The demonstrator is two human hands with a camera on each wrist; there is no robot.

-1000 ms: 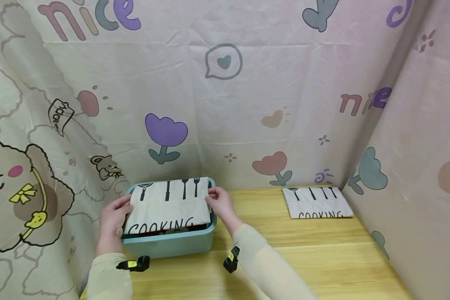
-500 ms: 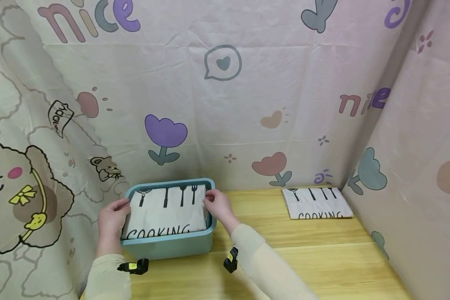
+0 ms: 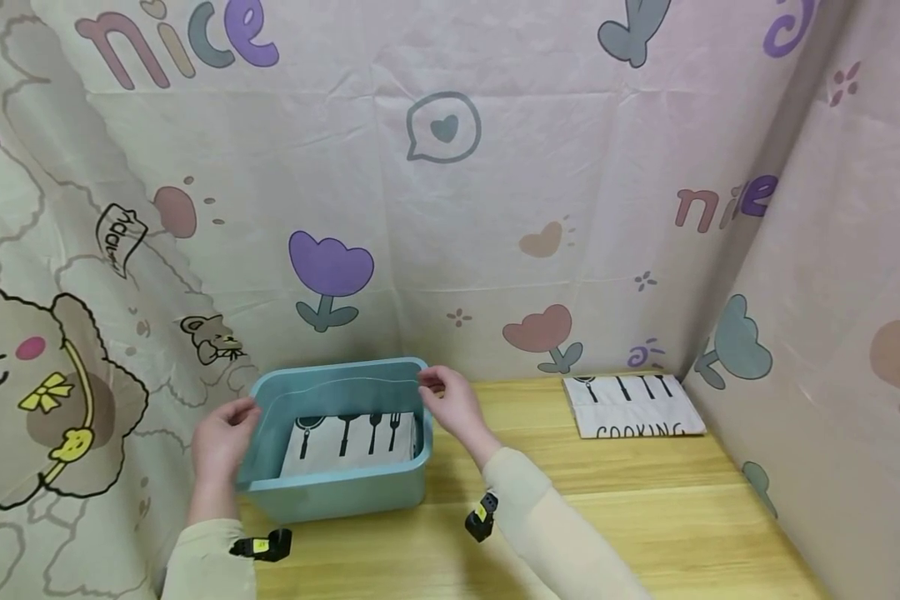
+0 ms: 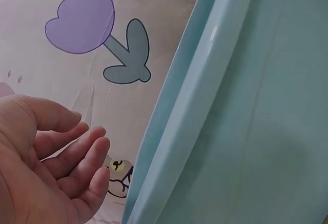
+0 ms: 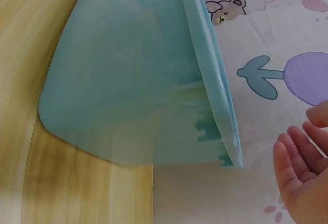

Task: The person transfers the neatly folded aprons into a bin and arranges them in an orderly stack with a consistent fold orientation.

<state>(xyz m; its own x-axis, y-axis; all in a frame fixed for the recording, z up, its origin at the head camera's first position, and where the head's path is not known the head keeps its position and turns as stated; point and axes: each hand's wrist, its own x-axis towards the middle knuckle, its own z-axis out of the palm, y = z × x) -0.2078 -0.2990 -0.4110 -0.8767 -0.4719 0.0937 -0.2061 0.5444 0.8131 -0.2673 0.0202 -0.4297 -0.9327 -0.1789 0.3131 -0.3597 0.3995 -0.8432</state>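
A folded white cloth (image 3: 352, 446) printed with black utensils lies down inside the light-blue plastic bin (image 3: 337, 490); the bin's front wall hides its lower part. My left hand (image 3: 225, 437) hovers at the bin's left rim with fingers loosely bent and nothing in them. In the left wrist view, that hand (image 4: 56, 162) stands apart from the rim (image 4: 189, 106). At the back right corner, my right hand (image 3: 453, 404) is raised by the rim, holding nothing. The right wrist view shows its loosely curled fingers (image 5: 300, 157) beyond the bin's edge.
Another folded cloth (image 3: 633, 406), with "COOKING" lettering, lies at the back right of the wooden table (image 3: 570, 500). A patterned curtain (image 3: 450, 225) closes off the back and both sides. Dark wrist cameras (image 3: 262, 546) sit on both sleeves.
The folded cloth, held between both hands above the bin, has gone down into it. Both hands have let go, the right moving slightly up and right. The cloth on the table has not moved.
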